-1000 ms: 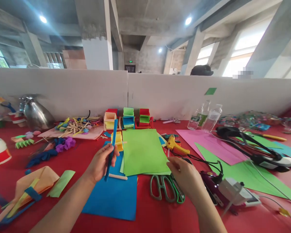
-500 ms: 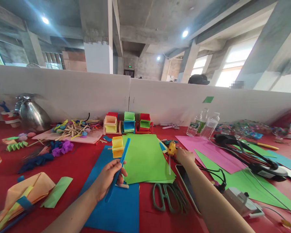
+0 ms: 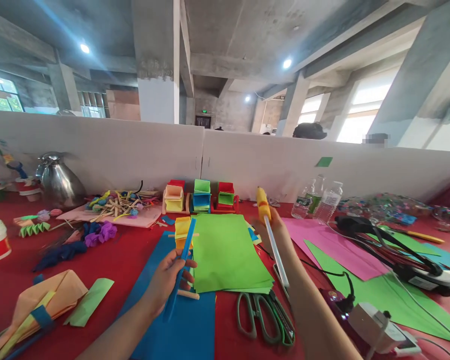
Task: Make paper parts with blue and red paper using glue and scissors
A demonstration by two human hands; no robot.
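Left hand point(image 3: 168, 280) grips a narrow blue strip point(image 3: 180, 267); right hand point(image 3: 275, 235) grips yellow glue gun point(image 3: 263, 204), clear stick trailing.

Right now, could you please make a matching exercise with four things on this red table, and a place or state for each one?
Things:
1. yellow glue gun
2. blue foam strip
3. green-handled scissors
4. steel kettle

Places or states:
A. flat on the table, near the green paper stack
B. held in the left hand
C. far left, by the white wall
D. lifted in the right hand

Pairs: 1-D, 2-B, 3-A, 4-C
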